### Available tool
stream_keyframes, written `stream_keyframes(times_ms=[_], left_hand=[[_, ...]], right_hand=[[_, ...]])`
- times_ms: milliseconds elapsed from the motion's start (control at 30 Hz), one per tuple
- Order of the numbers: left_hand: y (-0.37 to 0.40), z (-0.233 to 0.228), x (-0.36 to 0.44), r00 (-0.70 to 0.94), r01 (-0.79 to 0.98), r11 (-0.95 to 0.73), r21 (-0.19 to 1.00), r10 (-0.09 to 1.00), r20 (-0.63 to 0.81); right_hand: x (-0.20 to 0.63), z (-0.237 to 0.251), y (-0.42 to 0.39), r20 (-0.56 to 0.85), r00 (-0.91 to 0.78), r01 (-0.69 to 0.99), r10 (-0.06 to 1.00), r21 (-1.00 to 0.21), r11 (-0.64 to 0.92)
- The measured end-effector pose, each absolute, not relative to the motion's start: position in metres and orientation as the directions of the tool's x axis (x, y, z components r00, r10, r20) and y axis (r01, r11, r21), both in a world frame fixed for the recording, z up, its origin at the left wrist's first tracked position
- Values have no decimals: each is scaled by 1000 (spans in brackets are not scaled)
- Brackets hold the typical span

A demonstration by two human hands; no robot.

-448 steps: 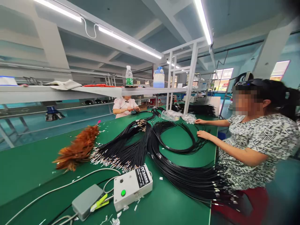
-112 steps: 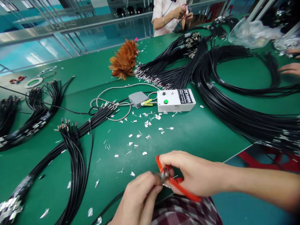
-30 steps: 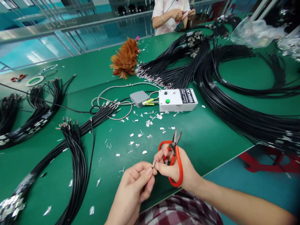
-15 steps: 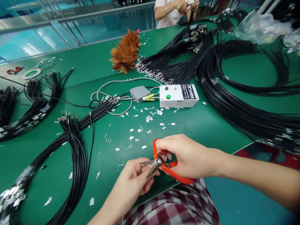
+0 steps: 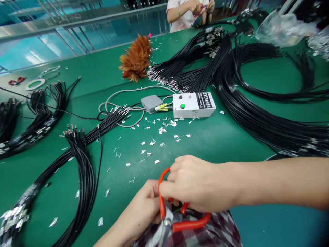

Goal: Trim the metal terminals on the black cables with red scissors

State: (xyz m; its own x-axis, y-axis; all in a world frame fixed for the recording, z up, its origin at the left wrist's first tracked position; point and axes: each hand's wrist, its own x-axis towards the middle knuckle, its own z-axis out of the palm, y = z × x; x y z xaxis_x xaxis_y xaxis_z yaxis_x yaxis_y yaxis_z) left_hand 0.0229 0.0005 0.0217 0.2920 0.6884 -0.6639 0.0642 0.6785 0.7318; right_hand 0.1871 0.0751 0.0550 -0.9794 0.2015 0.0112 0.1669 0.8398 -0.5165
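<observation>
Red-handled scissors (image 5: 189, 225) hang from my right hand (image 5: 203, 185), which is closed with the handle loops around its fingers. Their blades point down toward my lap and are blurred. Close against it on the left is my left hand (image 5: 141, 209), its fingers curled and its fingertips mostly hidden behind the scissors and my right hand. Whatever lies between those fingertips is too small and covered to make out. Both hands are over the table's front edge, above a checked cloth (image 5: 221, 230) on my lap.
Silvery foil scraps (image 5: 156, 161) litter the green table (image 5: 205, 140). A white control box (image 5: 194, 104) with a green button stands beyond, beside a grey box (image 5: 151, 103). Black cable bundles (image 5: 84, 171) lie left and right (image 5: 246, 109). A brown feather duster (image 5: 136, 58) and a co-worker's hands (image 5: 195, 7) are farther back.
The scissors have swung from pointing left at my left fingertips to pointing down toward my lap. My right hand has turned over and come closer to my left hand.
</observation>
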Motion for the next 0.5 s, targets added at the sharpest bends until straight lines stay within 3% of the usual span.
stream_keyframes(times_ms=[67,133,233,300,400,500], left_hand=[[-2,23,23,314,53,652,757,708,-632],[-5,24,24,326,81,608,790,733,-597],[-11,27,26,299,265,439,858,809,-506],[-17,28,25,301,412,209,887,887,-349],[-24,21,20,375,505,-179,845,927,-28],[-29,5,12,433,598,-511,617,854,289]], right_hand=[[190,52,78,-81,-941,293,329,-684,669],[194,47,80,-212,-884,386,416,-834,394],[197,35,81,-392,-836,363,384,-920,-147],[198,23,79,-479,-813,314,330,-839,-445],[198,5,72,-569,-777,226,269,-651,-725],[194,-7,58,-598,-776,110,201,-442,-890]])
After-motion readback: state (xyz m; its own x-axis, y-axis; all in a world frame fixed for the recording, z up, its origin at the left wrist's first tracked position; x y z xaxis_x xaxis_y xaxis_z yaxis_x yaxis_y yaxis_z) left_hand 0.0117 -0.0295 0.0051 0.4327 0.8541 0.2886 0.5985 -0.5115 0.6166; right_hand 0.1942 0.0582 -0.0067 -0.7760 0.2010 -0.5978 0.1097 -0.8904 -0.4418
